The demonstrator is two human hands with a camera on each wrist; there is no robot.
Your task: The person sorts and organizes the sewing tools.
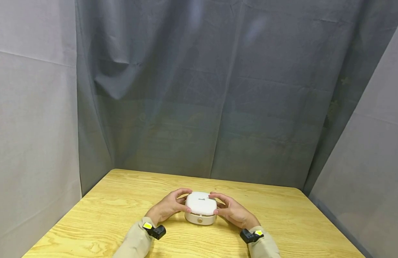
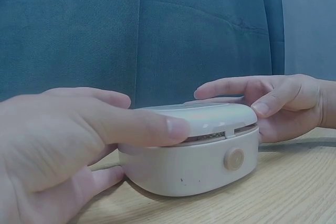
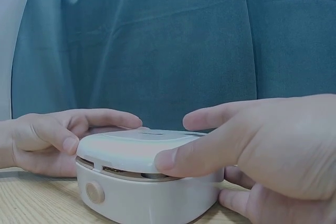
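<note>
A small white rounded box [image 1: 200, 208] with a beige base and a round button on its front sits on the wooden table [image 1: 99, 218]. My left hand [image 1: 169, 207] grips the lid's left edge, thumb on the near side and fingers over the far side. From the other side my right hand [image 1: 231, 209] grips the lid's right edge the same way. In the left wrist view the lid [image 2: 210, 119] stands slightly raised off the base [image 2: 194, 166], with a thin gap showing. The right wrist view shows that same gap under the lid [image 3: 131, 150] and the button [image 3: 95, 192].
Grey-blue cloth [image 1: 218, 89] hangs behind the table, with lighter grey panels [image 1: 31, 125] at both sides. A black wrist camera with a yellow tag [image 1: 153, 229] sits on each beige sleeve.
</note>
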